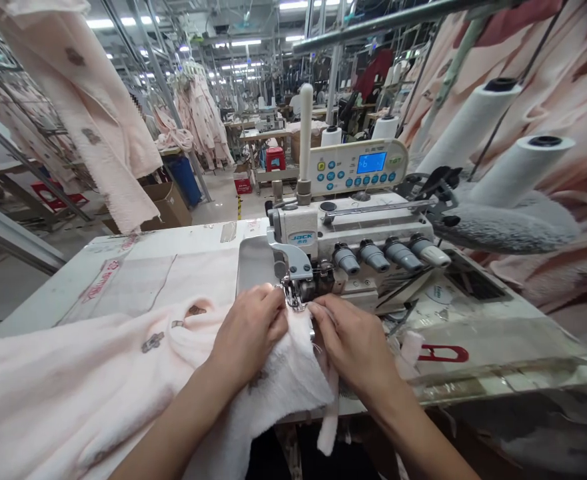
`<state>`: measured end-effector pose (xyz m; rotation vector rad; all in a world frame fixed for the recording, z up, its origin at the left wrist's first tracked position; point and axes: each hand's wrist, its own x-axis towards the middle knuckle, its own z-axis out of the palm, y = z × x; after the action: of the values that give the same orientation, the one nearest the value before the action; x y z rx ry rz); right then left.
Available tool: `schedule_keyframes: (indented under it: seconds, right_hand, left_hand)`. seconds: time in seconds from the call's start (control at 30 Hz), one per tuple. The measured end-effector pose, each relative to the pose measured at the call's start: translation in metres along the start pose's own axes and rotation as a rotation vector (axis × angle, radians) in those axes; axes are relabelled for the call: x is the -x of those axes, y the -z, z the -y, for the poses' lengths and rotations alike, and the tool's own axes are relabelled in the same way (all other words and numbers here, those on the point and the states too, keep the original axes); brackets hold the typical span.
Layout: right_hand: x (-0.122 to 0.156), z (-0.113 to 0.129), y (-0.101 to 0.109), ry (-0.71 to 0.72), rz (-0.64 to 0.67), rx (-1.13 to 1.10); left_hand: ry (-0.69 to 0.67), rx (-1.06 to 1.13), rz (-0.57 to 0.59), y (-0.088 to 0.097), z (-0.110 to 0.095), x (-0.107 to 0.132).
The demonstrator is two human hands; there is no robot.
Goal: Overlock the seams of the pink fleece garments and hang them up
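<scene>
A pale pink fleece fabric (293,373) with small grey-brown motifs spreads over the table and drapes off its front edge. Its upper edge lies at the presser foot (294,297) of a white overlock sewing machine (300,227). On the left of the foot, my left hand (250,327) is closed on the fabric, fingers curled. My right hand (350,333) pinches the fabric's edge just right of the foot, thumb and forefinger together. A narrow fleece strip (329,420) hangs below my right hand. The fingertips partly hide the seam area.
Thread cones (518,167) stand at the right behind the machine. A control panel (358,167) with a lit blue screen sits on top. Red thread snips (443,353) lie on the table (473,383) at the right. Pink fleece pieces (88,113) hang at the left.
</scene>
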<state>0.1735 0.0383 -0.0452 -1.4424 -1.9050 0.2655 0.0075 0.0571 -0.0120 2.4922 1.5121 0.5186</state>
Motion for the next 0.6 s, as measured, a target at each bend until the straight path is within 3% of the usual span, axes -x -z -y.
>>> schedule_keyframes:
  seconds: [0.3, 0.47, 0.53, 0.6]
  right_hand:
    - [0.007, 0.003, -0.009, 0.088, -0.149, 0.113]
    - [0.03, 0.006, 0.008, 0.138, -0.504, 0.143]
    - [0.037, 0.005, 0.007, 0.077, -0.379, -0.008]
    - [0.04, 0.004, 0.0, -0.035, -0.117, -0.232]
  left_hand:
    - [0.024, -0.048, -0.043, -0.003, 0.002, -0.001]
    - [0.017, -0.104, -0.085, -0.003, 0.002, -0.002]
    - [0.015, -0.107, -0.104, -0.003, 0.002, -0.002]
    - [0.014, -0.087, -0.112, -0.002, 0.002, -0.001]
